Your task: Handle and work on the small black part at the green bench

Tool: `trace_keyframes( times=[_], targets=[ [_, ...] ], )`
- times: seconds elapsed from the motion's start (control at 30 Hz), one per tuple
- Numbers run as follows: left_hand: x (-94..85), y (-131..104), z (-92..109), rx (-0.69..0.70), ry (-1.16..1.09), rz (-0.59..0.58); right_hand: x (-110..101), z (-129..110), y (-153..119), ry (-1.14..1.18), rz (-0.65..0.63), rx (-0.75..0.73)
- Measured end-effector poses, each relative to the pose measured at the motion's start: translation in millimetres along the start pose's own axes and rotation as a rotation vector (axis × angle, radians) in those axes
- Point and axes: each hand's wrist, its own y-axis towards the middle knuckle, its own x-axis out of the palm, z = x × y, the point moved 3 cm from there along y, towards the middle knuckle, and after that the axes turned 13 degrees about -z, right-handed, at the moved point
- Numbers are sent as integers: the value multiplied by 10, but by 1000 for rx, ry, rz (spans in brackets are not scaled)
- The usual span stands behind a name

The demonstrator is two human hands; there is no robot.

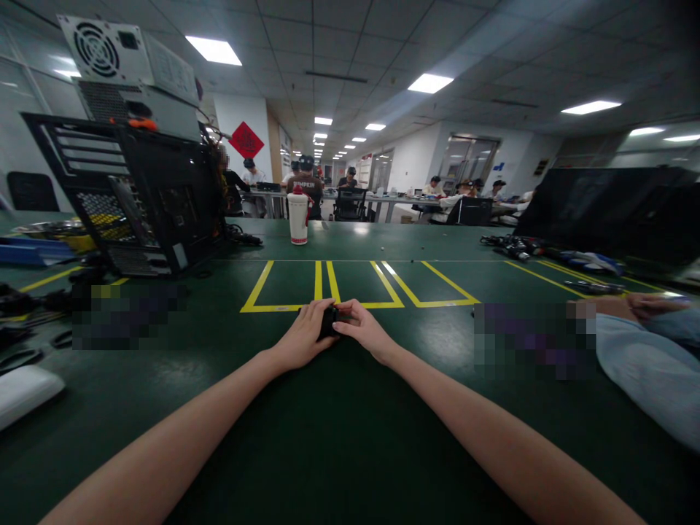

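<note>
Left hand [306, 334] grips black object [329, 323], right hand [367, 332] pinches its edge (just short of yellow tape [318, 281]); table [333, 437] between forearms [202, 423].

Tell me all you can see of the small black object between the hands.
The small black object looks compact and dark, perhaps plastic; its details are too small to make out. The left hand covers its left side, and the right hand's fingers meet it from the right. It sits by the near edge of the yellow tape; whether it touches the table is unclear.
</note>
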Motion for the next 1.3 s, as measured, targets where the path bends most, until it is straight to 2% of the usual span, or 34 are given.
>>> trace_keyframes(
  times=[0.33,0.47,0.6,0.87,1.0,1.2,1.3],
  targets=[
    [-29,0,34,-6,-18,-13,4,-47,-16,-51,36,55],
    [-28,-2,34,2,-22,-11,-31,7,9,-13,-16,102],
    [-33,-3,39,18,-25,-12,-46,25,11,12,-63,65],
    [-42,-32,35,7,-13,-19,9,-34,2,-57,-4,52],
    [-61,-77,5,-6,-18,-26,42,-13,28,-36,-7,94],
    [-73,-111,-44,-6,-27,-28,87,20,55,43,-93,33],
    [-65,-110,-60,-8,-32,-18,101,-11,34,16,-77,28]
  ],
)
